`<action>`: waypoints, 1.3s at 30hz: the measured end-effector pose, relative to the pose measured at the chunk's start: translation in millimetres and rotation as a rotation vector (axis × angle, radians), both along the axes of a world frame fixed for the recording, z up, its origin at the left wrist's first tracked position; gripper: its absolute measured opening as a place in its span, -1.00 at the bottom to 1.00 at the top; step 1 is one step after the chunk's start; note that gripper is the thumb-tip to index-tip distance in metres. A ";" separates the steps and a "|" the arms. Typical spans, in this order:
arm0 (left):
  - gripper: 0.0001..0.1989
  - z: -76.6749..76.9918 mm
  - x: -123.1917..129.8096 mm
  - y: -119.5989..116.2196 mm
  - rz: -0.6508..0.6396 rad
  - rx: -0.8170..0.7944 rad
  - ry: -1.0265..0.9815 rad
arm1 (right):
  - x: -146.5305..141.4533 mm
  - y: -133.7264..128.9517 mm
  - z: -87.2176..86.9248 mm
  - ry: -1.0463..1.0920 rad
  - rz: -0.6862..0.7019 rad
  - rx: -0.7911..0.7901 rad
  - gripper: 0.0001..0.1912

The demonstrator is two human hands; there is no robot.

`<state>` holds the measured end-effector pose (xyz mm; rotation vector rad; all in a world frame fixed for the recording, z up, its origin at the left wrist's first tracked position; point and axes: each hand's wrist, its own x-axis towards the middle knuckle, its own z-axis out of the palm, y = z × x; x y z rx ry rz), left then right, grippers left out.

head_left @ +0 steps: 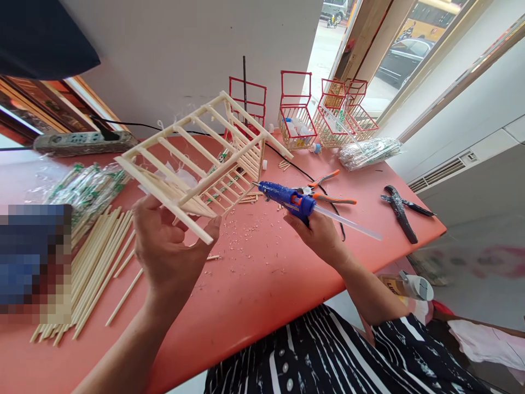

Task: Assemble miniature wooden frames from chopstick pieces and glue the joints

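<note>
My left hand (168,246) is closed on the near lower end of a pale wooden stick frame (200,189), holding it tilted above the table. The frame is built like a slatted open basket, with fine glue threads along its upper edge. In my right hand (322,235) is a blue hot glue gun (287,200) with a clear glue stick (348,221) coming out of its back. The gun's nozzle points left and is at or very close to the frame's right corner; whether it touches I cannot tell.
Loose wooden sticks (98,262) and plastic-wrapped chopsticks (86,186) lie left. Red-trimmed stick baskets (297,117) stand at the back. Orange-handled pliers (332,197), black-handled pliers (400,213) and a wrapped bundle (371,153) are right. A power strip (84,143) sits back left.
</note>
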<state>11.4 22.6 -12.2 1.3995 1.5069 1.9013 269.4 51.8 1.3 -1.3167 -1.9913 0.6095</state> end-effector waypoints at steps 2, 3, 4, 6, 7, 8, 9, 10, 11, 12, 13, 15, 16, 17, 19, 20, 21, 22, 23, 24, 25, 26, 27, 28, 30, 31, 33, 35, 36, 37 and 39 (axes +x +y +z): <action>-0.34 -1.5 -0.8 0.7 -0.003 -0.009 -0.015 | 0.6 -0.1 -0.8 0.005 0.018 0.011 -0.57; -0.34 -1.4 -0.9 1.1 -0.011 -0.029 -0.032 | 0.7 -0.2 -0.5 0.025 0.026 0.001 -0.56; -0.35 -0.7 -0.9 1.5 -0.024 -0.052 -0.056 | 0.8 -0.3 0.2 0.058 0.035 -0.021 -0.56; -0.39 1.5 -0.4 2.5 -0.070 -0.096 -0.113 | 1.1 -0.8 2.6 0.165 0.075 -0.095 -0.54; -0.40 2.8 0.0 3.1 -0.095 -0.110 -0.144 | 1.6 -1.1 4.1 0.234 0.103 -0.145 -0.51; -0.40 3.9 0.3 3.8 -0.112 -0.122 -0.169 | 2.5 -1.4 5.9 0.305 0.132 -0.198 -0.48; -0.41 4.9 0.6 4.5 -0.118 -0.132 -0.186 | 3.7 -1.6 7.9 0.372 0.158 -0.246 -0.45; -0.41 5.7 0.8 5.2 -0.117 -0.141 -0.195 | 5.5 -1.7 10.1 0.432 0.173 -0.280 -0.43; -0.42 6.3 1.0 5.7 -0.114 -0.147 -0.201 | 7.7 -1.7 12.3 0.481 0.177 -0.302 -0.42; -0.42 6.7 1.0 6.2 -0.110 -0.152 -0.206 | 10.3 -1.5 14.5 0.516 0.173 -0.312 -0.42; -0.42 7.1 1.1 6.4 -0.110 -0.155 -0.211 | 13.2 -1.1 16.6 0.541 0.169 -0.314 -0.42; -0.42 7.6 1.2 6.6 -0.118 -0.160 -0.222 | 19.2 -0.5 20.5 0.576 0.163 -0.318 -0.42; -0.42 7.9 1.4 6.5 -0.123 -0.161 -0.224 | 21.8 -0.5 22.1 0.587 0.165 -0.326 -0.42; -0.43 8.3 1.7 6.3 -0.128 -0.160 -0.225 | 23.8 -0.8 23.6 0.591 0.176 -0.338 -0.42; -0.43 9.4 2.6 6.0 -0.137 -0.149 -0.231 | 25.6 -2.2 25.8 0.585 0.214 -0.355 -0.43; -0.44 10.0 3.0 6.0 -0.141 -0.140 -0.238 | 25.3 -3.2 26.3 0.574 0.238 -0.360 -0.44; -0.44 10.6 3.4 6.0 -0.146 -0.131 -0.247 | 24.3 -4.1 26.5 0.557 0.265 -0.363 -0.44; -0.43 10.9 3.5 6.1 -0.152 -0.126 -0.254 | 22.7 -4.8 26.4 0.536 0.290 -0.364 -0.45; -0.43 10.9 3.3 6.3 -0.156 -0.121 -0.259 | 20.9 -5.3 25.9 0.510 0.312 -0.363 -0.45; -0.44 10.5 2.6 6.6 -0.159 -0.117 -0.261 | 18.9 -5.4 25.2 0.485 0.328 -0.362 -0.45; -0.45 9.5 1.4 7.0 -0.166 -0.116 -0.259 | 17.1 -5.2 24.6 0.462 0.341 -0.361 -0.45; -0.46 7.9 -0.3 7.4 -0.179 -0.118 -0.253 | 15.5 -4.8 24.1 0.444 0.349 -0.358 -0.44; -0.48 5.9 -2.5 7.9 -0.197 -0.121 -0.247 | 14.2 -4.3 23.8 0.433 0.348 -0.356 -0.43; -0.49 3.6 -5.0 8.3 -0.214 -0.125 -0.241 | 13.2 -3.6 23.8 0.426 0.342 -0.354 -0.43; -0.50 -1.1 -9.9 9.1 -0.243 -0.140 -0.236 | 12.2 -2.4 24.2 0.415 0.327 -0.353 -0.43; -0.51 -3.0 -11.9 9.3 -0.250 -0.146 -0.239 | 11.9 -1.9 24.4 0.406 0.321 -0.354 -0.43; -0.51 -5.0 -14.2 9.3 -0.258 -0.151 -0.251 | 11.8 -0.9 24.5 0.387 0.313 -0.358 -0.42; -0.52 -4.1 -13.7 8.6 -0.264 -0.144 -0.261 | 11.7 -0.6 24.1 0.364 0.297 -0.349 -0.41; -0.52 -2.5 -12.4 8.0 -0.262 -0.140 -0.262 | 11.6 -0.9 23.9 0.350 0.280 -0.334 -0.42; -0.52 -0.3 -10.6 7.3 -0.254 -0.137 -0.264 | 11.3 -1.5 23.7 0.330 0.253 -0.309 -0.43; -0.53 5.0 -6.1 5.7 -0.222 -0.133 -0.268 | 10.2 -3.7 23.6 0.262 0.186 -0.244 -0.48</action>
